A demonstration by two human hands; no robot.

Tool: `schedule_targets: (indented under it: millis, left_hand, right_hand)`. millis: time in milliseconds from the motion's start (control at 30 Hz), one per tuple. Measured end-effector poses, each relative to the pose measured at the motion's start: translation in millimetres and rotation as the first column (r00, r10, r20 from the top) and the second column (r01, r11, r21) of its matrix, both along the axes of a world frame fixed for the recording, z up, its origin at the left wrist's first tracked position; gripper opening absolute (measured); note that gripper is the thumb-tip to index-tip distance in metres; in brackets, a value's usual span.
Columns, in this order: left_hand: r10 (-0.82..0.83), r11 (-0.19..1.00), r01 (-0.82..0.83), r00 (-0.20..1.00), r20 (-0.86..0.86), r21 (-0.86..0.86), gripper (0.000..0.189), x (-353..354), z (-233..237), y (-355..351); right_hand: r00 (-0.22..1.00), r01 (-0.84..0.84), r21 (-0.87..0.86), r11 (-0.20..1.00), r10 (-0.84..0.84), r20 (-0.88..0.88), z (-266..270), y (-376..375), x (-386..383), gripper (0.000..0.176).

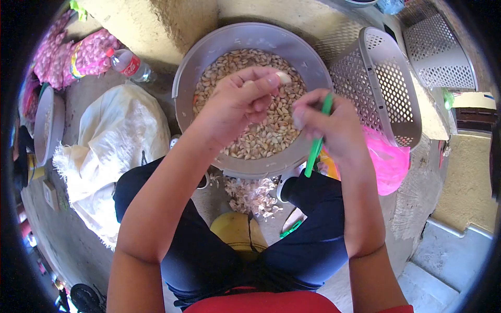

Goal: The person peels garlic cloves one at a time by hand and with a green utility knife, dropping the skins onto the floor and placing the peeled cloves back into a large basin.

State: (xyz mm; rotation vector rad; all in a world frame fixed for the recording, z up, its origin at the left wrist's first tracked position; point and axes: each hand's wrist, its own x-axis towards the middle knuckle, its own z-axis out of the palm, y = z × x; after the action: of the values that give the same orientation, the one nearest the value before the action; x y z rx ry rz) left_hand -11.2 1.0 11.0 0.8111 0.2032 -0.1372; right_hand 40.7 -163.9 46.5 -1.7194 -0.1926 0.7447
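Note:
My left hand [242,99] is closed over the basin, with a pale garlic clove [284,77] pinched between thumb and forefinger. Just to its right, my right hand [329,122] grips a slim green knife-like tool [314,155]; no blade shows. Both hands are above a wide grey basin [188,57] that holds many garlic cloves [269,138]. Whether the right fingertips also hold something is blurred.
Garlic skins [253,195] lie on the floor between my feet. A white sack [112,146], a cola bottle [130,65] and pink net bags of garlic [91,55] are left. At right stand a perforated grey basket [357,78] and a pink plastic bag [389,164].

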Motion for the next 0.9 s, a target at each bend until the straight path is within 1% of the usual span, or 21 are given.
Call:
schedule_targets:
  millis: [33, 67, 100, 133, 167, 233, 300, 333, 400, 500, 533, 567, 633, 667, 700, 733, 767, 800, 833, 867, 900]
  left_hand:
    - [0.016, 0.999, -0.016, 1.0, 0.011, 0.039, 0.019, 1.0, 0.2, 4.8]
    - [0.032, 0.996, -0.034, 0.999, 0.022, 0.079, 0.019, 2.4, 0.3, 10.4]
    - [0.049, 0.991, -0.053, 0.998, 0.033, 0.12, 0.019, 3.8, 0.9, 14.2]
    - [0.094, 0.986, -0.098, 0.995, 0.036, 0.133, 0.018, 5.3, 2.4, 14.5]
    - [0.096, 0.98, -0.102, 0.995, 0.039, 0.173, 0.018, 5.2, 3.4, 16.1]
    - [0.099, 0.963, -0.107, 0.994, 0.043, 0.248, 0.017, 4.1, 5.2, 18.2]
    - [0.069, 0.899, -0.091, 0.995, 0.066, 0.428, 0.017, 3.1, 8.8, 16.3]
    - [0.053, 0.854, -0.084, 0.996, 0.076, 0.514, 0.017, 2.8, 10.7, 14.8]
    - [0.017, 0.809, -0.068, 0.996, 0.093, 0.584, 0.017, 2.4, 14.0, 10.6]
    - [-0.043, 0.724, -0.075, 0.987, 0.154, 0.686, 0.019, 1.5, 15.4, 12.3]
    - [-0.066, 0.692, -0.084, 0.982, 0.179, 0.717, 0.019, 0.8, 15.3, 13.2]
    - [-0.07, 0.702, -0.073, 0.983, 0.172, 0.708, 0.02, -0.2, 16.4, 14.0]
    - [-0.082, 0.721, -0.051, 0.984, 0.157, 0.691, 0.02, -1.3, 19.7, 15.6]
    - [-0.088, 0.705, -0.07, 0.979, 0.185, 0.706, 0.02, -0.9, 17.3, 16.9]
    - [-0.095, 0.689, -0.09, 0.972, 0.213, 0.719, 0.02, 0.4, 13.1, 18.8]
    - [-0.102, 0.672, -0.111, 0.965, 0.241, 0.732, 0.019, 1.3, 10.9, 20.0]
    - [-0.107, 0.674, -0.088, 0.971, 0.215, 0.733, 0.019, 1.3, 11.4, 20.4]
    - [-0.112, 0.676, -0.065, 0.976, 0.189, 0.734, 0.018, 1.3, 12.4, 20.7]
    - [-0.116, 0.677, -0.041, 0.98, 0.162, 0.734, 0.018, 1.3, 13.2, 21.0]
    - [-0.119, 0.667, -0.038, 0.981, 0.156, 0.744, 0.018, 1.5, 13.9, 20.4]
    - [-0.121, 0.657, -0.033, 0.982, 0.148, 0.753, 0.018, 1.6, 14.5, 19.6]
  right_hand:
    - [0.979, -0.174, -0.103, 0.979, 0.183, 0.091, -0.5, 0.6, -4.9, 0.017]
    - [0.916, -0.33, -0.217, 0.919, 0.367, 0.162, -3.2, 3.6, -13.2, 0.018]
    - [0.815, -0.46, -0.338, 0.821, 0.542, 0.206, -7.5, 7.4, -23.2, 0.02]
    - [0.75, -0.563, -0.319, 0.762, 0.634, 0.191, -21.3, 9.2, -36.4, 0.022]
    - [0.673, -0.658, -0.299, 0.691, 0.718, 0.177, -39.2, 10.4, -51.5, 0.024]
    - [0.58, -0.783, -0.376, 0.496, 0.8, -0.153, -62.3, 14.8, -79.8, 0.028]
    - [0.493, -0.738, -0.534, 0.413, 0.87, -0.008, -90.9, 11.6, -105.2, 0.026]
    - [0.459, -0.752, -0.544, 0.373, 0.888, -0.025, -99.0, 8.9, -111.3, 0.025]
    - [0.389, -0.775, -0.561, 0.291, 0.919, -0.06, -111.3, 5.2, -118.1, 0.025]
    - [0.342, -0.78, -0.568, 0.262, 0.939, -0.036, -125.1, -3.4, -110.7, 0.033]
    - [0.337, -0.769, -0.605, 0.204, 0.935, -0.114, -118.3, 2.8, -98.9, 0.036]
    - [0.334, -0.758, -0.637, 0.141, 0.923, -0.192, -110.0, 11.1, -81.9, 0.039]
    - [0.574, -0.6, -0.663, 0.448, 0.818, 0.034, -99.0, 11.8, -51.4, 0.039]
    - [0.626, -0.416, -0.717, 0.56, 0.748, 0.221, -89.2, 11.7, -39.3, 0.034]
    - [0.635, -0.215, -0.724, 0.656, 0.657, 0.407, -75.1, 12.4, -27.5, 0.029]
    - [0.843, -0.233, -0.552, 0.801, 0.449, 0.296, -59.1, 13.5, -11.9, 0.025]
    - [0.967, -0.176, -0.364, 0.914, 0.229, 0.108, -44.5, 12.4, -0.5, 0.022]
    - [0.985, -0.165, -0.161, 0.973, 0.172, 0.029, -34.2, 7.4, 4.4, 0.021]
    - [0.99, -0.127, 0.046, 0.991, 0.13, -0.062, -25.9, 2.4, 8.8, 0.02]
    - [0.981, -0.065, 0.247, 0.967, 0.107, -0.159, -20.5, 0.6, 11.2, 0.019]
    - [0.988, -0.071, 0.242, 0.968, 0.101, -0.115, -17.6, 1.5, 9.8, 0.019]
